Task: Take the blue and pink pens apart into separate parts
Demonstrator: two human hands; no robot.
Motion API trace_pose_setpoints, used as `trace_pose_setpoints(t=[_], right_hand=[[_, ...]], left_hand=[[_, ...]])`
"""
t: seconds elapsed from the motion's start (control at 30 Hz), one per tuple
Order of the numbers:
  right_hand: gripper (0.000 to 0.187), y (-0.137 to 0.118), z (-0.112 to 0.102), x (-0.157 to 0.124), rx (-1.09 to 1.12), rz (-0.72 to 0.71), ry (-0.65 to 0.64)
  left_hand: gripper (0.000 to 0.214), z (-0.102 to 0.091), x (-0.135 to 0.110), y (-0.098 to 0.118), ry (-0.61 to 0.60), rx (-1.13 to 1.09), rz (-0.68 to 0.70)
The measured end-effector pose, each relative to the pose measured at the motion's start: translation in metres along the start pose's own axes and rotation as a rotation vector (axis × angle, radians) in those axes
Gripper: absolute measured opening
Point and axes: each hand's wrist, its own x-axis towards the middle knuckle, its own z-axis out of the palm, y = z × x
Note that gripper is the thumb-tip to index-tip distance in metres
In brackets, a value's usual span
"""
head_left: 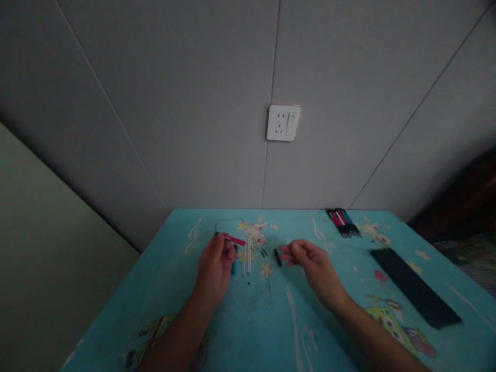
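Note:
My left hand (219,258) is closed on a pink-red pen barrel (235,240) with a dark end, held between thumb and fingers. A blue pen barrel (233,266) lies under that hand, partly hidden by it. Thin white pen refills (248,258) lie side by side just right of it. Small black pieces (264,253) rest between the hands. My right hand (304,254) is open, its fingers pointing left. Close to its fingertips is a short black cylindrical part (278,257); whether they touch is hard to tell.
A black holder with several coloured pens (343,222) lies at the back right. A long dark flat case (414,287) lies nearer on the right. The table has a blue cartoon-print cover (251,330) and meets a grey wall (209,113) with a white socket (283,123).

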Motion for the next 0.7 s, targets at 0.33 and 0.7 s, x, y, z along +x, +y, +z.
trace_pose_setpoints(t=[0.33, 0.7], right_hand=[[0.018, 0.036, 0.002, 0.120, -0.867, -0.126, 0.024], [0.027, 0.055, 0.007, 0.118, -0.903, -0.152, 0.043]], left_hand=[[0.028, -0.013, 0.006, -0.013, 0.114, -0.211, -0.241], [0.020, -0.009, -0.007, -0.007, -0.074, 0.883, 0.437]])
